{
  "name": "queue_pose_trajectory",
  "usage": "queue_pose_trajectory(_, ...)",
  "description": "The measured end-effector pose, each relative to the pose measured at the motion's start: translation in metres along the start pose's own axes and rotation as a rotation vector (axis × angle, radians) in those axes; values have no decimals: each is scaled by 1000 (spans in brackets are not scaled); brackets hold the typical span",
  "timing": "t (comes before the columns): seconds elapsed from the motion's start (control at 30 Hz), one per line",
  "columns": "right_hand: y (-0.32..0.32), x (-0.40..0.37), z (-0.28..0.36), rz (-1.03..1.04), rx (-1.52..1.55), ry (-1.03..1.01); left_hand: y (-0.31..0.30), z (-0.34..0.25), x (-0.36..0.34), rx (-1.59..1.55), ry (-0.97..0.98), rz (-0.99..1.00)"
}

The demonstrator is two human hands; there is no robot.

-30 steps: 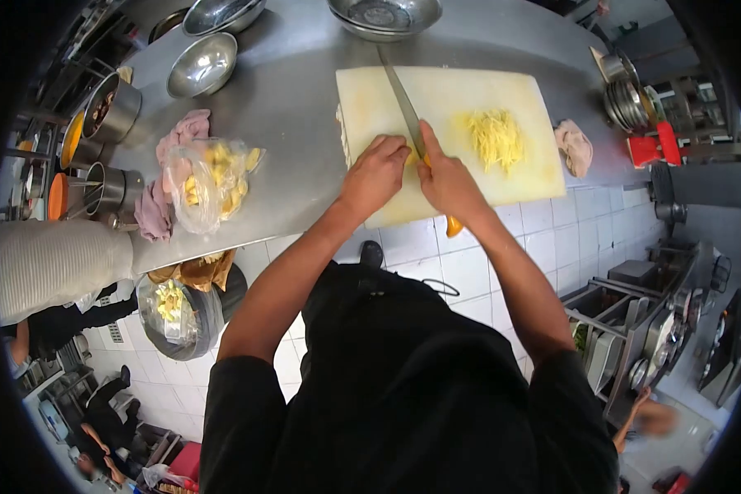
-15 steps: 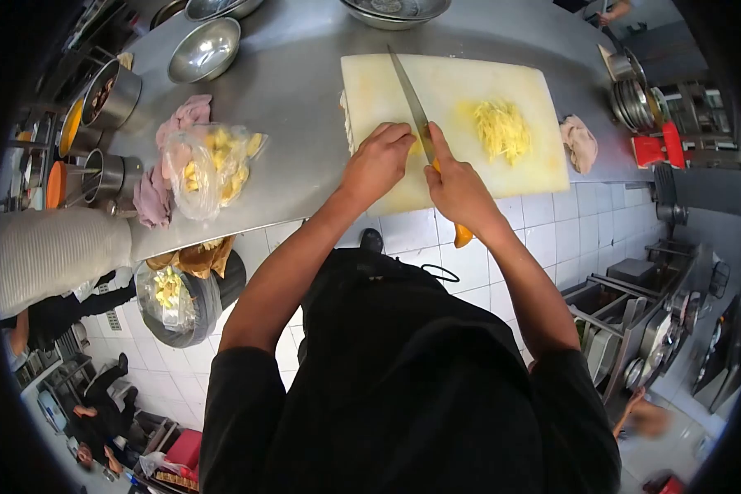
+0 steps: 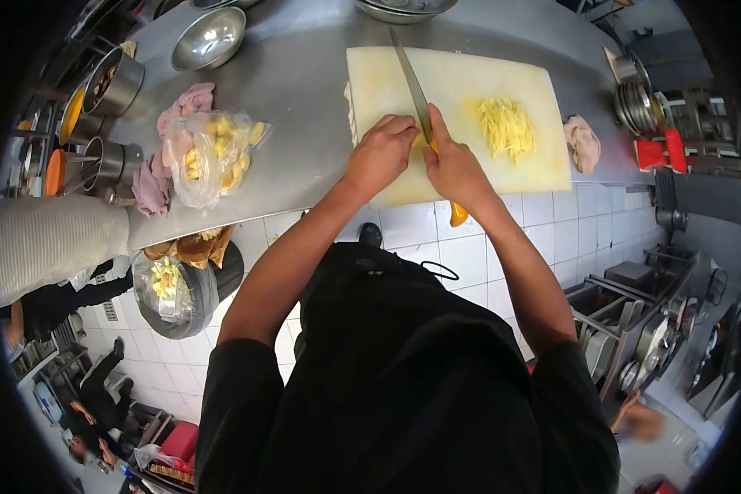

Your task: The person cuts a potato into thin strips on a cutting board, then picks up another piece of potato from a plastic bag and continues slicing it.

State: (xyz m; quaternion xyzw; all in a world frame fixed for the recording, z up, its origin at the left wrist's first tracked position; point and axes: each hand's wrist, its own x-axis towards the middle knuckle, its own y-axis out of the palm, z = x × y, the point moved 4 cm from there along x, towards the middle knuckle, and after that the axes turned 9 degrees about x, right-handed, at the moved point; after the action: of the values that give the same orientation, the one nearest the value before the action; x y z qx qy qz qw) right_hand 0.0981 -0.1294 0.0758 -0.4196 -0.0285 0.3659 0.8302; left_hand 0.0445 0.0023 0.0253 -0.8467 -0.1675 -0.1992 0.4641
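Note:
On the white cutting board (image 3: 449,74), my right hand (image 3: 459,169) is wrapped round the orange handle of a long knife (image 3: 412,81), its index finger stretched along the blade. The tip points away from me. My left hand (image 3: 380,154) is closed, fingers curled down against the board right beside the blade. Under its fingertips is a piece of what looks like ginger, mostly hidden now. A heap of thin pale-yellow ginger shreds (image 3: 507,130) lies to the right of the knife. A clear plastic bag of yellow chunks (image 3: 214,158) sits on the steel table to the left.
Pink cloths (image 3: 150,185) lie by the bag, and another cloth (image 3: 582,144) beside the board. Metal bowls (image 3: 209,38) stand at the back, pots (image 3: 115,81) at far left. Below the table edge is a lined bin (image 3: 196,317). Other people are at lower left.
The view has shifted slightly. My fingertips and the knife are closer together, and the yellow piece that showed between them is now mostly covered. The shred heap looks the same.

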Motion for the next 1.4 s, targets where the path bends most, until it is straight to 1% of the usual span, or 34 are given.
queue_pose_trajectory(0.1,-3,-16,4,9,-1,5,0,0,0,-5,-16,-13)
queue_pose_trajectory(0.2,8,-3,-2,-15,-36,10,1,0,0,-24,-33,-12)
queue_pose_trajectory(0.27,2,1,1,1,-7,3,0,0,-1,-26,-36,-16)
queue_pose_trajectory(0.4,-2,-15,4,14,-22,0,0,1,-1,-12,-21,-30)
queue_pose_trajectory(0.5,9,-11,0,-24,3,-18,1,1,-1,-17,-19,-32)
queue_pose_trajectory(0.6,0,-4,5,13,1,20,-1,-1,-3,-14,-14,-21)
queue_pose_trajectory(0.7,-1,-14,4,-12,-23,-44,-1,0,0,-17,-25,-6)
queue_pose_trajectory(0.8,11,-8,1,-24,-28,-8,1,-1,-1,-30,-23,-18)
queue_pose_trajectory(0.9,1,2,4,0,31,11,1,1,-5,-25,-7,-20)
queue_pose_trajectory(1.0,1,-9,0,-13,-1,-58,0,1,0,-1,0,-31)
queue_pose_trajectory(1.1,7,-9,4,-1,-1,13,0,0,0,-10,-24,-6)
queue_pose_trajectory(1.2,4,3,5,10,25,35,0,0,-4,-6,-20,9)
queue_pose_trajectory(1.3,2,-8,1,-30,22,-65,0,2,2,9,-8,-29)
queue_pose_trajectory(1.4,5,-11,6,13,12,10,2,1,-2,-16,-21,-30)
